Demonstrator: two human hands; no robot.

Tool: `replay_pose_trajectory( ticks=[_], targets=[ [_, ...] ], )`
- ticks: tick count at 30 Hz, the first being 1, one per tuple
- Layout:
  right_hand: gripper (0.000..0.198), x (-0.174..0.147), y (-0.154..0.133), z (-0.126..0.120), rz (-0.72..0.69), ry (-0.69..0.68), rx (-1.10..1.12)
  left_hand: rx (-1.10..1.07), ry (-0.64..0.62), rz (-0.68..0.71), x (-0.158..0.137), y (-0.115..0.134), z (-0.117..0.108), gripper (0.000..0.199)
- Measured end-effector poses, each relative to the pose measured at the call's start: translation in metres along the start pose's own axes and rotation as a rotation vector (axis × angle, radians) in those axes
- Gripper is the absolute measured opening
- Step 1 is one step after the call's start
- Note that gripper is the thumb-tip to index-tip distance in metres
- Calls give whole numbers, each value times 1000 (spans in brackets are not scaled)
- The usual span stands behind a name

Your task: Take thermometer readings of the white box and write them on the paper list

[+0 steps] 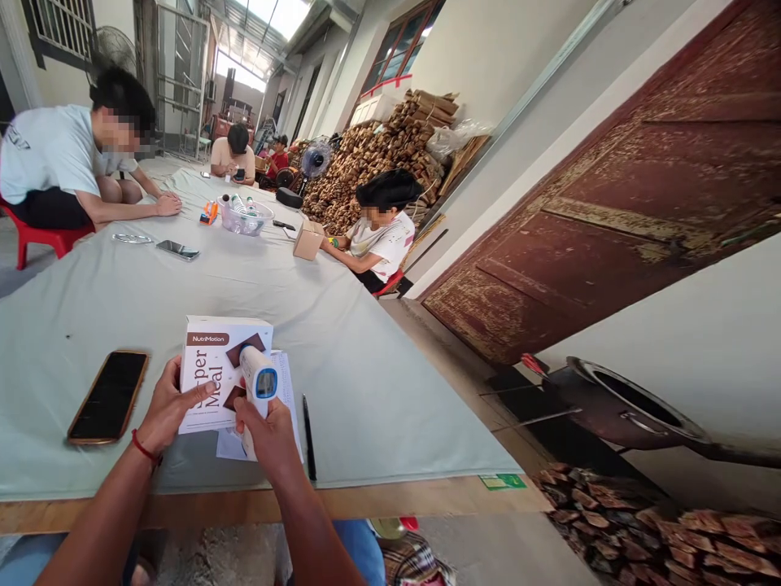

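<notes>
My left hand (169,402), with a red cord at the wrist, grips the left side of a white box (203,370) printed "NutriMotion" and "Meal". Its thumb lies across the front of the box. In my right hand (268,427) is a white infrared thermometer (259,376) with a blue-rimmed screen, held upright over the right part of the box. Part of its handle is hidden by my fingers. Beneath the box lie printed paper sheets (284,378). A black pen (309,437) rests just right of the paper, and a smartphone (108,397) lies left of my left hand.
A pale cloth covers the long table (390,391). Farther along are another phone (178,250), a clear basket (245,218) of bottles and a cardboard box (308,241). Several people sit around it. Firewood (359,163) is stacked by the wall; a wok stove (622,403) stands right.
</notes>
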State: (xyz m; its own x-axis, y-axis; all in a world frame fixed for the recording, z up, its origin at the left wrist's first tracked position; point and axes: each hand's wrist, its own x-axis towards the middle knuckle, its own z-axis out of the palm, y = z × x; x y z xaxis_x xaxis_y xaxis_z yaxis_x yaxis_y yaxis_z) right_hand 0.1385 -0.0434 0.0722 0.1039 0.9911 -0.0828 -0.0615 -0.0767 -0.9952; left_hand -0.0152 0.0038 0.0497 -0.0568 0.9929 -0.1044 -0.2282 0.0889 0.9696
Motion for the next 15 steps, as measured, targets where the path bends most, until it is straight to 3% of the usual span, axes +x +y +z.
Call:
replay_pose_trajectory(
  ticks=[7, 12, 15],
  targets=[
    [40, -16, -6, -8, 72, -98, 319, -48, 50, 6, 0, 3, 0, 83],
    [50, -25, 4, -26, 76, -17, 336, -82, 144, 24, 2, 11, -6, 76],
    [44, -28, 10, -40, 51, 47, 288, -77, 154, 43, 5, 16, -10, 72]
  ],
)
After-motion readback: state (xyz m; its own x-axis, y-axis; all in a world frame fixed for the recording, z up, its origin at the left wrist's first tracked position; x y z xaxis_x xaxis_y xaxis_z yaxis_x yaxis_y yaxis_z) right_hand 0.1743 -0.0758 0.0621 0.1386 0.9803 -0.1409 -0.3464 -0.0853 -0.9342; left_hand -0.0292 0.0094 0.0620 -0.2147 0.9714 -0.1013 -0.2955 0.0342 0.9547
